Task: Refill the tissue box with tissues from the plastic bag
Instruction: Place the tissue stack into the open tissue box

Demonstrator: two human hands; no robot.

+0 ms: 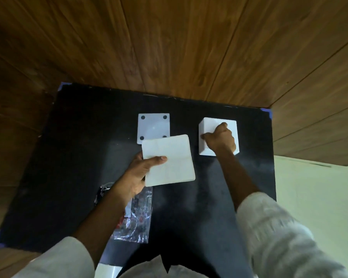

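A square stack of white tissues (pixel 170 160) hangs above the middle of the black table, gripped at its left edge by my left hand (pixel 143 170). To the right stands the white cube-shaped tissue box (pixel 209 127). My right hand (pixel 220 137) rests on top of it with fingers curled over its upper face, hiding part of it. The box's flat white base plate (pixel 153 127), with black round feet at its corners, lies apart at the back, partly behind the tissues. A crinkled clear plastic bag (pixel 138 215) lies flat under my left forearm.
The black table (pixel 79 157) has blue tape at its corners and stands against a wood-panelled wall (pixel 169 47). A pale floor (pixel 309 187) shows to the right. White cloth lies at the table's near edge.
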